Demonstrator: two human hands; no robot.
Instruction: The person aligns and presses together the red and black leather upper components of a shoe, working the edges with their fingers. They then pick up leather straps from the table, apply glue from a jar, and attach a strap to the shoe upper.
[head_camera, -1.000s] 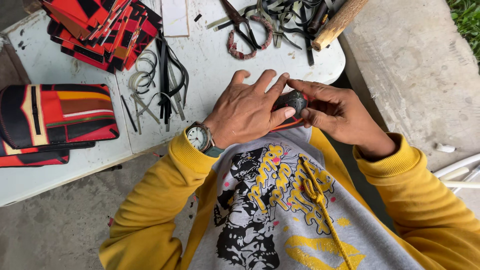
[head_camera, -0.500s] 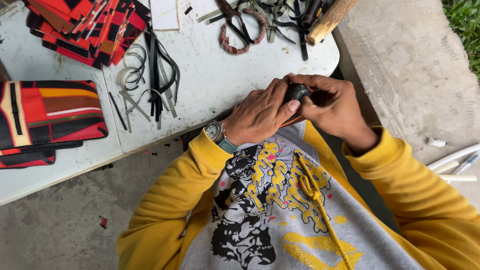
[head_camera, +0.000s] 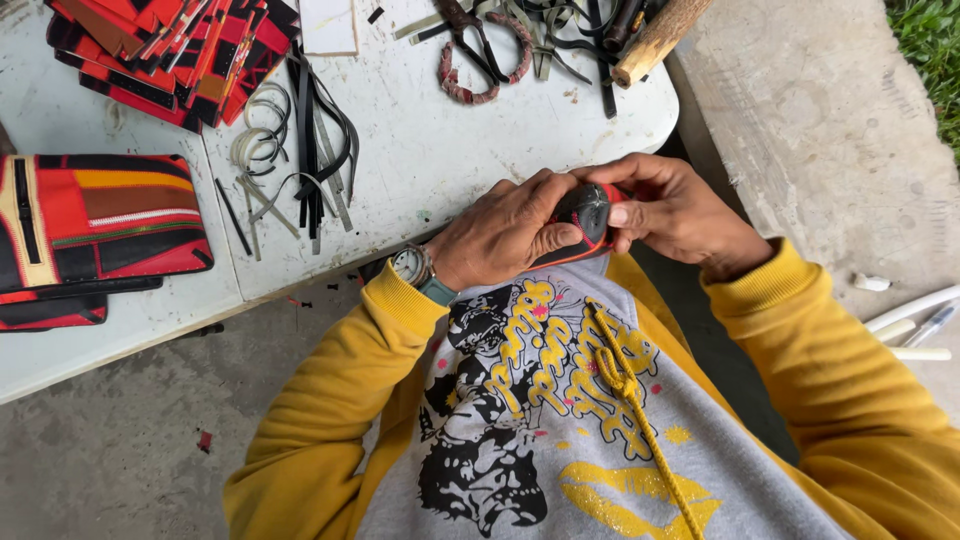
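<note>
Both my hands meet at the near edge of a white table (head_camera: 440, 150), close to my chest. My left hand (head_camera: 505, 230), with a wristwatch on the wrist, wraps over a small black and red piece (head_camera: 583, 215), thumb pressed on its dark rounded top. My right hand (head_camera: 675, 210) grips the same piece from the right, fingers curled around its end. Most of the piece is hidden under my fingers, and only a red edge shows below my left hand.
Black straps and pale rings (head_camera: 305, 130) lie left of my hands. A red, black and orange zipped pouch (head_camera: 95, 225) sits at the far left, a pile of similar cloth pieces (head_camera: 160, 50) behind it. Scissors (head_camera: 480, 50) and a wooden handle (head_camera: 655, 40) lie at the back.
The view has shifted and the table appears lower and more to the right. Both hands stay on the small piece, and my left thumb now presses on its top.
</note>
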